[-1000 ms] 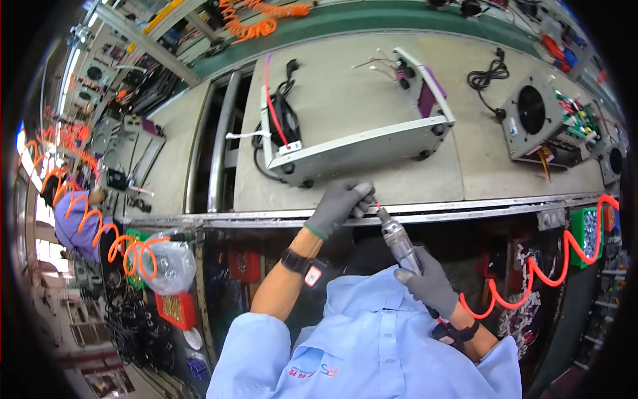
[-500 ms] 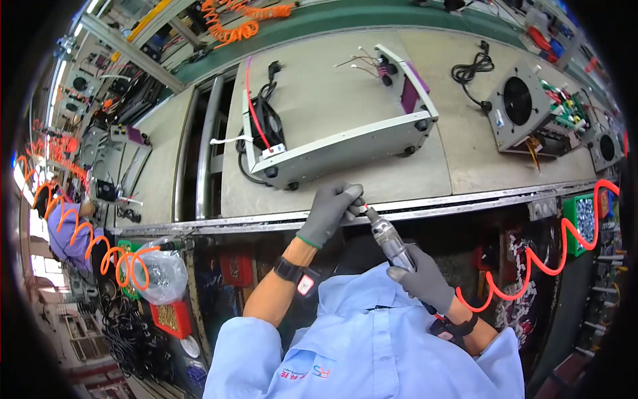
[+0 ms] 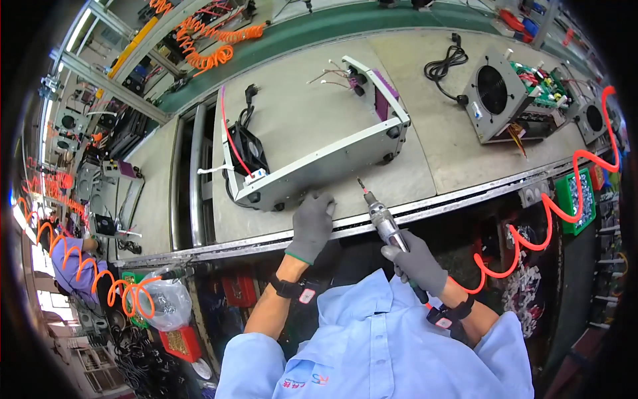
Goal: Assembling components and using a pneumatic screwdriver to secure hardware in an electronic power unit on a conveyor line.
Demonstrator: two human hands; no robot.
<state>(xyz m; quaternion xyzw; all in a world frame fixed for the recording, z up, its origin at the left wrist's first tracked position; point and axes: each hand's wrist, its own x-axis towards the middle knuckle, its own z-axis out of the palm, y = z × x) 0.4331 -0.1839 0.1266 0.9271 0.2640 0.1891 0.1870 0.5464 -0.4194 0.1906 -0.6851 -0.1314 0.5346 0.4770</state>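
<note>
Left hand (image 3: 312, 226): gloved in grey, it is curling its fingers just in front of the metal chassis (image 3: 325, 166); I cannot tell whether it is pinching anything or touching the metal
Right hand (image 3: 420, 264): also gloved in grey, it is wrapping its fingers around the pneumatic screwdriver (image 3: 385, 223)
Pneumatic screwdriver: its bit is pointing away from the right hand, and the tip is sitting near the chassis, right of the left hand
Metal chassis: it is standing on the bench (image 3: 407, 179) just beyond the left hand, its long grey panel facing both hands
Black fan (image 3: 249, 145): it is resting inside the chassis, beyond and left of the left hand, near a red wire (image 3: 232, 136)
Coiled red hose (image 3: 546, 206): it is looping rightward from beside the right hand, passing the green bin (image 3: 566, 205)
Black power cord (image 3: 442, 68): it is lying coiled well beyond the right hand
</note>
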